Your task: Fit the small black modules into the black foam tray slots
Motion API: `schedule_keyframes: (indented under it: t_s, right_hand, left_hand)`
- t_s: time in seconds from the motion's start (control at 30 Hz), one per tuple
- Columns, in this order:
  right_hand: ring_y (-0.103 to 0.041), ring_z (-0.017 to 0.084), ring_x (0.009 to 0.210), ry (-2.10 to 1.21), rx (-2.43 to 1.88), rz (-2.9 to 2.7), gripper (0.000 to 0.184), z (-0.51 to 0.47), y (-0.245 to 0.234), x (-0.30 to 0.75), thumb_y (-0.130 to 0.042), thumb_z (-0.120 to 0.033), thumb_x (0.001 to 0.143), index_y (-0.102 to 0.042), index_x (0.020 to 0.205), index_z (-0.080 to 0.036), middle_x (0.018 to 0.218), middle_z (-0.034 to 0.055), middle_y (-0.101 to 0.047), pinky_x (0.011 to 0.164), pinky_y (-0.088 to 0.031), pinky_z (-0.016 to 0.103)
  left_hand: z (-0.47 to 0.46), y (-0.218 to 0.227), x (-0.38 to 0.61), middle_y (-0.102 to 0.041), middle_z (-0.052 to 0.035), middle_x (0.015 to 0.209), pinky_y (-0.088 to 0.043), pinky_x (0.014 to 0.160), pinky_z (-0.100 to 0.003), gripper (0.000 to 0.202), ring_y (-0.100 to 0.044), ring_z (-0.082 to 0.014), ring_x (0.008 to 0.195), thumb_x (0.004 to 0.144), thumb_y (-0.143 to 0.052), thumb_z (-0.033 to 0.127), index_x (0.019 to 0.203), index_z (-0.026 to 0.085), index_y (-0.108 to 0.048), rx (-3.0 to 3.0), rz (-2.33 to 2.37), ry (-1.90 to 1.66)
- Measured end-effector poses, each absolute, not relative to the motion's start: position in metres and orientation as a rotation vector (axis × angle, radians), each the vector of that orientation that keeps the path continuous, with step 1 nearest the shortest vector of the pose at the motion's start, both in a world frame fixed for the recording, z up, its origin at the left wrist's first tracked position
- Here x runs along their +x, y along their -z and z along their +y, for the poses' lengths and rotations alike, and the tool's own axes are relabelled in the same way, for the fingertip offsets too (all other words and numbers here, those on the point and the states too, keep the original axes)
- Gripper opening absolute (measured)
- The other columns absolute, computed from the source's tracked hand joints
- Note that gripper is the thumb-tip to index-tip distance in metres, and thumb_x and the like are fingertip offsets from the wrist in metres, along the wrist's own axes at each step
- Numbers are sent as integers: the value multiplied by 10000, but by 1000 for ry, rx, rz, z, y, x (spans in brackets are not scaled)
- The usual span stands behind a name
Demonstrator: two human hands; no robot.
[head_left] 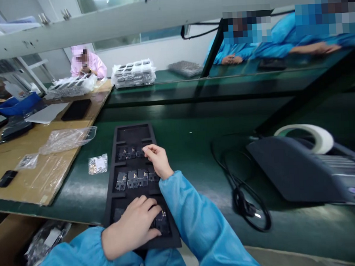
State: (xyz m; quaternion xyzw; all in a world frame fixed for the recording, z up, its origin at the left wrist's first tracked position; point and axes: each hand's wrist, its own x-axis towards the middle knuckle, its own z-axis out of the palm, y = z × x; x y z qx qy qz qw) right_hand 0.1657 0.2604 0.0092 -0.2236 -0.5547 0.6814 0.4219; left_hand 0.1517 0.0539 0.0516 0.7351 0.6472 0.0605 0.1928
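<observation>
A black foam tray (pixel 112 180) with several rows lies on the green belt in front of me. Small dark parts (pixel 131 153) fill its second row, and more dark parts (pixel 131 179) fill the third. My right hand (pixel 158 160) hovers over the right end of the second row, fingers pinched together at a part there. My left hand (pixel 131 226) lies on the nearest row, its fingers curled over the parts (pixel 162 222) in it. The top row looks empty.
A small clear bag (pixel 98 164) of parts lies left of the tray. A cardboard sheet (pixel 32 156) holds plastic bags at the left. A dark machine (pixel 295 174), tape roll (pixel 314 135) and black cable (pixel 247 208) sit right. Other people work across the belt.
</observation>
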Motion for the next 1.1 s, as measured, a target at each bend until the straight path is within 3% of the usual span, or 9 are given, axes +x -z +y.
schedule_keyframes:
  t_s: [0.1, 0.27, 0.4, 0.57, 0.67, 0.87, 0.97, 1.03, 1.1]
  right_hand:
    - [-438, 151, 520, -1705, -557, -1410, 406, 260, -8, 167, -772, -580, 744, -654, 725, -192, 602, -3, -540, 462, -289, 251]
    - [-363, 136, 492, -1711, -544, -1443, 492, 260, -4, 168, -737, -635, 790, -574, 624, -202, 558, -16, -476, 458, -256, 254]
    - [-292, 126, 475, -1693, -529, -1464, 588, 259, -4, 168, -668, -687, 830, -442, 555, -219, 515, -32, -392, 452, -218, 256]
    - [-217, 116, 472, -1638, -553, -1518, 672, 259, -5, 167, -629, -765, 828, -340, 536, -233, 508, -49, -310, 443, -181, 257]
    - [-221, 119, 478, -1616, -577, -1547, 690, 258, -5, 169, -658, -789, 802, -353, 534, -231, 516, -47, -310, 444, -178, 258]
    - [-192, 132, 468, -1676, -571, -1548, 663, 258, -14, 166, -744, -727, 793, -383, 530, -236, 505, -46, -291, 452, -150, 278]
    - [-234, 146, 449, -1787, -485, -1591, 629, 252, -40, 163, -765, -708, 778, -435, 520, -239, 512, -17, -339, 427, -186, 290]
    - [-374, 190, 478, -1894, -365, -1650, 584, 242, -63, 172, -744, -727, 775, -511, 553, -240, 554, 23, -410, 452, -334, 333]
    - [-508, 268, 571, -1925, -189, -1756, 601, 230, -81, 191, -573, -800, 856, -538, 595, -260, 585, 53, -434, 585, -483, 443]
  left_hand:
    - [49, -51, 147, -634, -90, 1281, -538, 954, -494, 566, -591, -304, 1088, 768, -824, 370, 1266, 201, -615, 2053, 1826, -284]
    - [7, -40, 102, -640, -67, 1255, -525, 998, -417, 320, -606, -250, 1149, 921, -632, 268, 1241, 267, -611, 1986, 2084, -626]
    - [-37, -15, 57, -658, -84, 1143, -546, 939, -430, 327, -647, -271, 1074, 937, -566, 437, 1194, 245, -629, 1690, 2541, -836]
    - [-56, 8, 47, -655, -22, 817, -560, 669, -330, 514, -668, -220, 718, 912, -503, 600, 1224, 207, -613, 1266, 2596, -751]
    - [-50, 2, 63, -654, -4, 746, -538, 653, -300, 425, -664, -200, 669, 951, -454, 541, 1158, 221, -641, 1232, 2488, -723]
    - [-30, -27, 77, -732, -59, 917, -535, 769, -333, 270, -713, -229, 831, 893, -510, 256, 1113, 197, -655, 1248, 2510, -629]
    - [-22, -29, 70, -735, -104, 1018, -543, 857, -370, 276, -717, -257, 935, 872, -516, 211, 1108, 168, -652, 1184, 2589, -637]
    - [-18, -29, 63, -731, -115, 1027, -545, 889, -388, 270, -713, -266, 951, 862, -526, 211, 1093, 160, -656, 1149, 2611, -666]
    - [-17, -27, 58, -727, -121, 1023, -549, 898, -400, 268, -710, -274, 947, 852, -537, 221, 1080, 157, -661, 1132, 2613, -692]
